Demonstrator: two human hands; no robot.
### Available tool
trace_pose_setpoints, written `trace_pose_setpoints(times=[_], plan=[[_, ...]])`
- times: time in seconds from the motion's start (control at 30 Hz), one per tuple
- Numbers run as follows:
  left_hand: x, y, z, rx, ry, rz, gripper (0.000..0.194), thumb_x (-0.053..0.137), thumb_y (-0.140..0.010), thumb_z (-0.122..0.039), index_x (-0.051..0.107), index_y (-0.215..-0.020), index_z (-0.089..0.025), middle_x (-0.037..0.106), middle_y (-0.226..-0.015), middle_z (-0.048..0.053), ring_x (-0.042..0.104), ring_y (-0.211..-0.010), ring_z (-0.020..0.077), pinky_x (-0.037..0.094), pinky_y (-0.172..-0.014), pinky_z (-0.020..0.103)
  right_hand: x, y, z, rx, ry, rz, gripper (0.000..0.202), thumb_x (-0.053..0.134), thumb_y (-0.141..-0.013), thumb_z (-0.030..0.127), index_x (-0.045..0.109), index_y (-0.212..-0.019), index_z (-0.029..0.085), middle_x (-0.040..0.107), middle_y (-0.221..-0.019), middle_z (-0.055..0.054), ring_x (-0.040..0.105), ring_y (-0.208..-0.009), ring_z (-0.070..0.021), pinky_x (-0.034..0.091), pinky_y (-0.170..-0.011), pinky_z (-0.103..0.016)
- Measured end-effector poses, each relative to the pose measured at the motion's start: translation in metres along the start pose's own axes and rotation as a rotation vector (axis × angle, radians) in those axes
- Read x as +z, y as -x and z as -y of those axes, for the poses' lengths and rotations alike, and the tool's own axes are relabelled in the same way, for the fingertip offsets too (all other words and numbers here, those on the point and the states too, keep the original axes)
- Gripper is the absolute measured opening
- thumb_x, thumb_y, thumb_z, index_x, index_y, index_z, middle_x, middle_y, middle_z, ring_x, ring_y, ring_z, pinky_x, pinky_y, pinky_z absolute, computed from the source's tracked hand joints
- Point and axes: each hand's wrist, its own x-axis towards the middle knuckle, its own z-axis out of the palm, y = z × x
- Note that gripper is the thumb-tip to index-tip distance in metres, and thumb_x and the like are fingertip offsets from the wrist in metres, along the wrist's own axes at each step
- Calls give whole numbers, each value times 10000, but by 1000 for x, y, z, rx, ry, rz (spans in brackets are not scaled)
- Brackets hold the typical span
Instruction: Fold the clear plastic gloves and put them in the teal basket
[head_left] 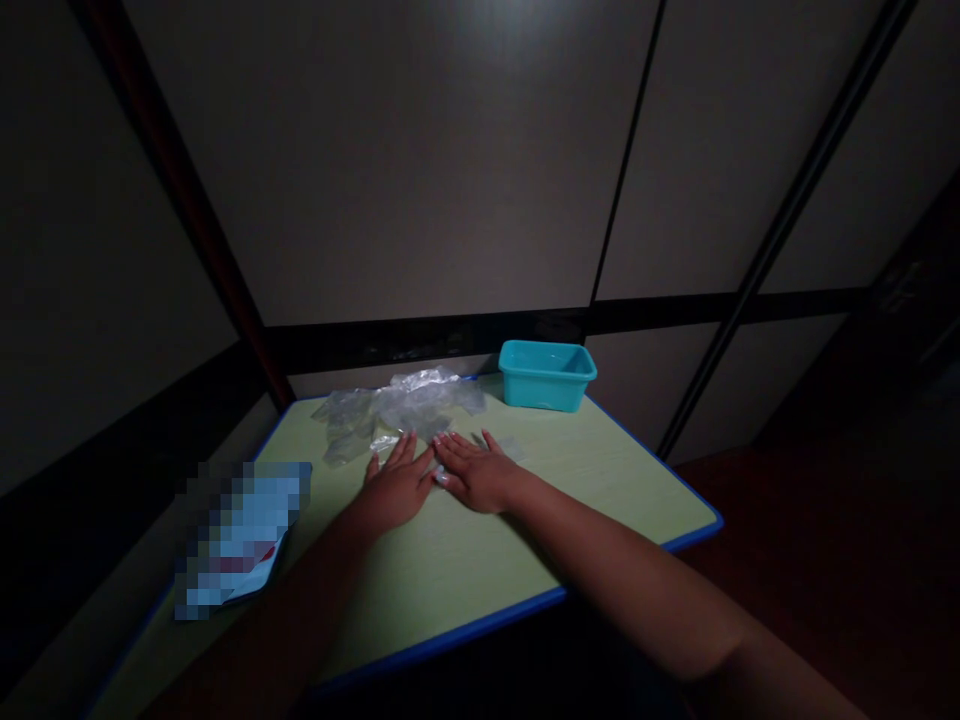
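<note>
Both hands lie palm down near the middle of a pale green table (pixel 465 570) with a blue edge. My left hand (pixel 399 488) has its fingers stretched out, pointing at the far side. Beside it, my right hand (pixel 474 474) lies flat with its fingers extended, its fingertips close to those of the left. A small piece of clear plastic shows partly under and around the fingers; its outline is hard to make out. Just beyond the fingertips lies a loose heap of clear plastic bags (pixel 412 405), crumpled and overlapping.
A turquoise plastic basket (pixel 544 390) stands at the far right of the table. On the left edge lies a flat light-blue item (pixel 259 520), partly blurred out. Panelled cupboard doors (pixel 420 170) rise right behind the table. The room is dim.
</note>
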Motion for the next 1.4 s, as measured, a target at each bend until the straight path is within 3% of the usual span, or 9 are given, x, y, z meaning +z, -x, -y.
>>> trace_pose_setpoints(times=[0.13, 0.37, 0.53, 0.7, 0.83, 1.23, 1.4], plan=[[-3, 1, -1, -11, -1, 25, 480, 288, -910, -382, 333, -1380, -297, 157, -1495, 114, 91, -1376, 281, 172, -1020, 590, 1, -3, -5, 15, 11, 25, 610, 143, -918, 481, 84, -1453, 194, 124, -1504, -51, 72, -1381, -196, 9, -1078, -535], [-9, 2, -4, -33, -4, 73, 475, 262, -919, -420, 262, -1391, -369, 146, -1501, 97, 36, -1377, 276, 162, -1021, 585, -8, -1, -16, 181, 27, 180, 614, 205, -914, 410, 31, -1452, 171, 10, -1511, -50, 8, -1384, -200, 40, -1058, -575], [-10, 3, -4, -36, 10, 86, 481, 260, -914, -451, 252, -1390, -381, 123, -1505, 91, 17, -1377, 275, 153, -1020, 589, -17, 1, -29, 234, 17, 243, 646, 229, -904, 480, 10, -1449, 210, -65, -1506, -35, -43, -1383, -193, 40, -1032, -612], [-7, 2, -1, -31, 11, 79, 488, 261, -908, -479, 243, -1388, -394, 132, -1504, 90, 16, -1377, 276, 147, -1015, 600, -27, 6, -49, 259, 4, 316, 788, 327, -839, 612, -1, -1446, 231, -98, -1501, -67, -77, -1377, -241, 69, -997, -655], [-4, 1, 2, -26, 21, 76, 516, 248, -892, -551, 224, -1388, -411, 115, -1508, 75, 9, -1377, 280, 119, -1011, 618, -34, 12, -63, 305, 17, 346, 790, 368, -843, 583, -11, -1444, 238, -114, -1498, -92, -82, -1372, -272, 94, -985, -664], [-9, 5, 0, -58, 35, 102, 633, 267, -815, -687, 191, -1388, -429, 71, -1508, 85, -8, -1370, 313, 94, -1005, 629, -31, 12, -81, 293, 31, 290, 730, 425, -856, 510, 50, -1444, 293, -66, -1505, -124, -49, -1366, -310, 137, -992, -642], [-11, 7, 0, -84, 48, 88, 659, 252, -821, -679, 170, -1406, -387, 67, -1508, 97, -10, -1373, 303, 93, -1008, 627, -30, 10, -77, 314, 13, 175, 630, 337, -895, 480, 123, -1445, 257, -24, -1511, -93, -45, -1373, -285, 130, -995, -643]])
